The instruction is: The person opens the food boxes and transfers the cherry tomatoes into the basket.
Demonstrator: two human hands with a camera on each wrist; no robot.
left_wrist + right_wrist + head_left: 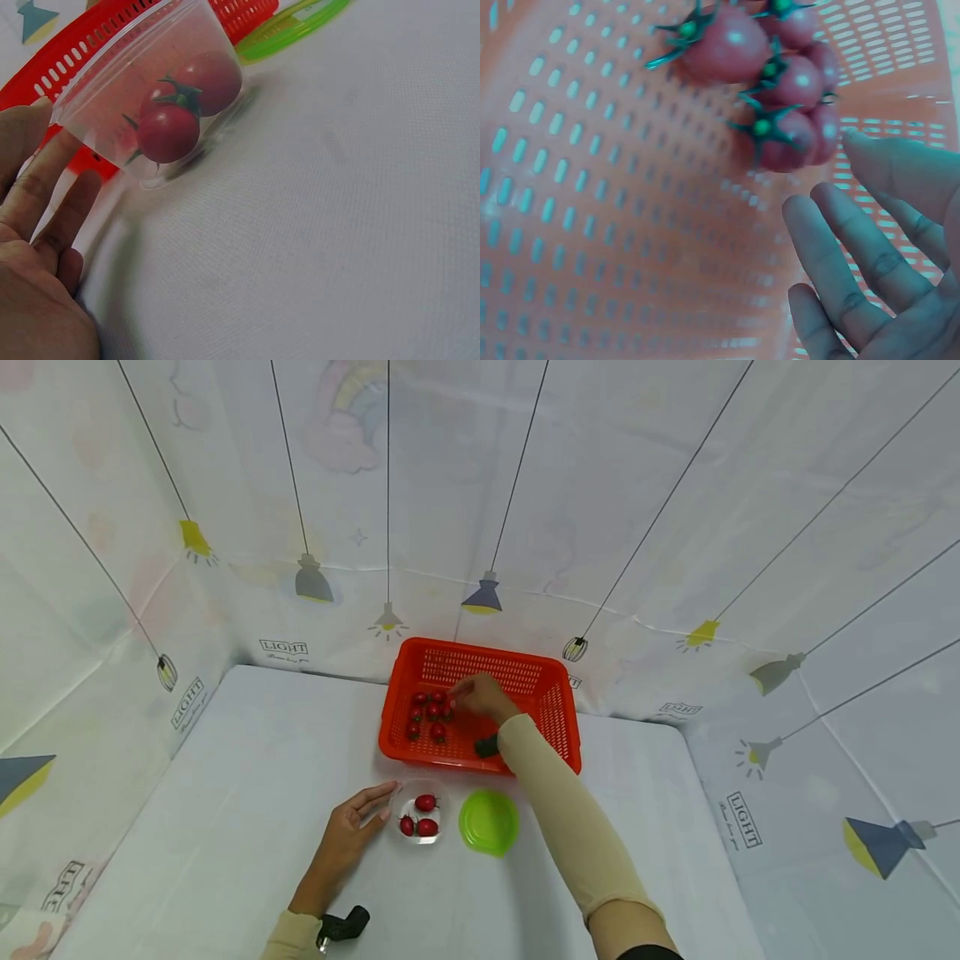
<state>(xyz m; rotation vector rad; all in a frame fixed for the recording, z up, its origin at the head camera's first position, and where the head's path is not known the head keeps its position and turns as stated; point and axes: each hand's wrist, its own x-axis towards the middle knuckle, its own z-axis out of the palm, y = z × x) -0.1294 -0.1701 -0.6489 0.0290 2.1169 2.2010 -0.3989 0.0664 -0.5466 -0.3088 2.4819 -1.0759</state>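
A clear plastic container (408, 793) on the white table holds 3 small red tomatoes (426, 803). My left hand (351, 831) is at its left side, thumb and fingers spread and fairly straight, touching near the rim; the left wrist view shows the container wall (112, 127) beside the fingertips. Inside the red basket (480, 763), several tomatoes (432, 711) with green stems lie toward the left. Over the basket reaches my right hand (483, 695). In the right wrist view, its fingers (870, 262) are apart beside the cluster of tomatoes (791, 82), with nothing between them.
A bright green lid (489, 822) lies right of the container, in front of the basket. Behind the basket rises a wall covering (450, 527) printed with hanging lamps. White table surface (255, 777) extends on the left.
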